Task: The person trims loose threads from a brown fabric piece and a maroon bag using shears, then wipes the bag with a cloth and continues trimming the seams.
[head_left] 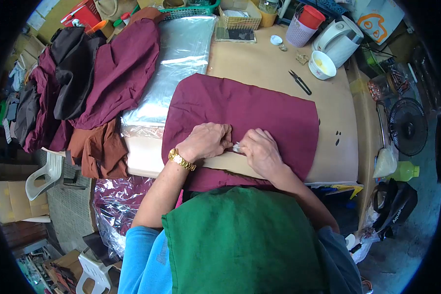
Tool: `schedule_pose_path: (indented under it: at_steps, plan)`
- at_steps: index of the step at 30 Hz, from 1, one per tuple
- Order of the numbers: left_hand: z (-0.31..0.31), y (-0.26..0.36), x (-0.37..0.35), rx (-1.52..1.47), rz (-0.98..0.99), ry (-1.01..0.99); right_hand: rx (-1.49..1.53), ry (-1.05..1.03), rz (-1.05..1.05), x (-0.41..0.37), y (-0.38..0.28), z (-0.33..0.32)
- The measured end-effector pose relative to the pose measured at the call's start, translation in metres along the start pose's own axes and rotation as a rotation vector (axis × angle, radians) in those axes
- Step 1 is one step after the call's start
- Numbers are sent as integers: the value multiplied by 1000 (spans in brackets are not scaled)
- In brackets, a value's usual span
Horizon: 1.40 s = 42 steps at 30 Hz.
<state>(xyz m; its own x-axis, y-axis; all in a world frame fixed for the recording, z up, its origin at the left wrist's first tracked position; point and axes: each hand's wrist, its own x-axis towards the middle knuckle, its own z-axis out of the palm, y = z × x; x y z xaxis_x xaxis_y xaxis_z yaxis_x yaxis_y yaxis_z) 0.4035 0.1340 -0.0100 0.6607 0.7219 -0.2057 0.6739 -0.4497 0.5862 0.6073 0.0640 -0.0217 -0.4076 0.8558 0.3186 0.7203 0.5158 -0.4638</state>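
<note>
A maroon cloth piece (pixel 250 105), shaped like a flat sleeve or panel, lies spread on the table before me. My left hand (pixel 208 141), with a gold watch at its wrist, has its fingers curled and pinched on the cloth's near edge. Across from it, my right hand (pixel 261 153) is closed, thumb inward, on a small white scrap (pixel 237 147) that pokes out between the two hands. What exactly the scrap is cannot be made out. More maroon cloth (pixel 208 180) hangs over the table's front edge by my body.
Black thread snips (pixel 300 82) lie at the right, near a white bowl (pixel 322 65) and an electric kettle (pixel 339 40). Clear plastic bags (pixel 181 54) are stacked at the back left. Maroon, black and brown garments (pixel 115 73) pile up at the left. A fan (pixel 408 126) stands far right.
</note>
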Motion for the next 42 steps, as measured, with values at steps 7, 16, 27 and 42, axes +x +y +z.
schedule_pose_path:
  at_steps: [7,16,27,42]
  plan:
    - [1,4,-1,4,-21,15,-154,-33,-61,6,-11,7]
    - [-4,5,-1,-50,-32,-20,-254,-97,-69,-11,-11,-11]
    - [3,4,-5,-109,-26,39,-284,-61,-34,-9,-11,-7]
    - [28,45,-44,-946,-78,141,1011,221,566,-11,-22,-7]
